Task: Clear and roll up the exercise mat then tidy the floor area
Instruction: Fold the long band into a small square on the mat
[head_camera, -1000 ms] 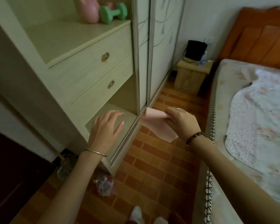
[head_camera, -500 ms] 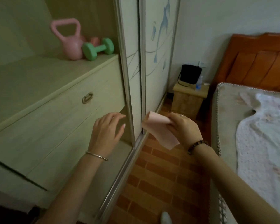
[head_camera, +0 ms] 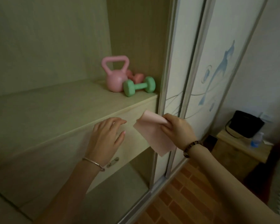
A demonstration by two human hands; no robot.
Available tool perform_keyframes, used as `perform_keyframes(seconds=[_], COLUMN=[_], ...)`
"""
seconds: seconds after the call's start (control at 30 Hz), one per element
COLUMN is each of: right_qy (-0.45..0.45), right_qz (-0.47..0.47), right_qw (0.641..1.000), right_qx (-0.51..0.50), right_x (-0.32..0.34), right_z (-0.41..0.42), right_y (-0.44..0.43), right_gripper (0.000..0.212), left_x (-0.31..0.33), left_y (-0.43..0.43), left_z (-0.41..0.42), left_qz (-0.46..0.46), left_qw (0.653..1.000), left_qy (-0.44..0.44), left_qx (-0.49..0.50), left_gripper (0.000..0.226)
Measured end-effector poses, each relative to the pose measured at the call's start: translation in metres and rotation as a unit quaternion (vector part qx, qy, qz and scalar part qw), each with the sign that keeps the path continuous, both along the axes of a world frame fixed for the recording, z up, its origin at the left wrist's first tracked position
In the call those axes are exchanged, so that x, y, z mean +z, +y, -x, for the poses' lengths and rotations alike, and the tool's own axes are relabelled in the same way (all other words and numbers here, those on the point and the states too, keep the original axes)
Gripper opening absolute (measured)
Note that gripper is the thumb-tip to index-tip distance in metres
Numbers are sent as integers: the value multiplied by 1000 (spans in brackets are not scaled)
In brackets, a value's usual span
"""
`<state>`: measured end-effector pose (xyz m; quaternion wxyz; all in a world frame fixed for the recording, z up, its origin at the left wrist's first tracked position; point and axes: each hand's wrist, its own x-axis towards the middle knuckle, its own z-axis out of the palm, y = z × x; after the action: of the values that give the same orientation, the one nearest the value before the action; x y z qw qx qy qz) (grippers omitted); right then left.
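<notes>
Right hand [head_camera: 176,128] pinching pink cloth [head_camera: 152,135], left hand [head_camera: 105,136] spread, no legible writing

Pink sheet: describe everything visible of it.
The pink sheet is pale, matte and thin; cloth or foam, I cannot tell. The right hand pinches its upper edge, where it curls over. The rest hangs free, slanting down before the drawer front. The left hand is apart from it.

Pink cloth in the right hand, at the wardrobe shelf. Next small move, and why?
Probably lift the pink cloth up onto the shelf, beside the green dumbbell. The right hand pinches it close to the shelf's front edge, the left hand is open and holds nothing, and the pink kettlebell already sits there.
</notes>
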<state>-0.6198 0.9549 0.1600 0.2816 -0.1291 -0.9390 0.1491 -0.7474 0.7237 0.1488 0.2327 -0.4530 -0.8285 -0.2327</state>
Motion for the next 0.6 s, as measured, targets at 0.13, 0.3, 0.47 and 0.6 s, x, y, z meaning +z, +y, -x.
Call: perform_keyframes(seconds=[0.13,0.3,0.47,0.6], right_qy=[9,21,12,-4], right_qz=[-13,-17,-43,-57], right_qw=[998,993,989,983], right_qx=[56,112,141,175], right_x=[24,51,71,87], right_z=[74,146,212,273], right_y=[11,15,20,18], right_gripper=[13,20,16,16], left_x=[17,36,48,46], left_y=[3,-1,-2,-9], left_z=[44,93,125,140], left_qz=[-13,-51,-32,-16], left_qw=[999,994,989,981], left_qy=[28,45,66,82], left_qx=[36,90,132,174], left_gripper=[32,33,32,32])
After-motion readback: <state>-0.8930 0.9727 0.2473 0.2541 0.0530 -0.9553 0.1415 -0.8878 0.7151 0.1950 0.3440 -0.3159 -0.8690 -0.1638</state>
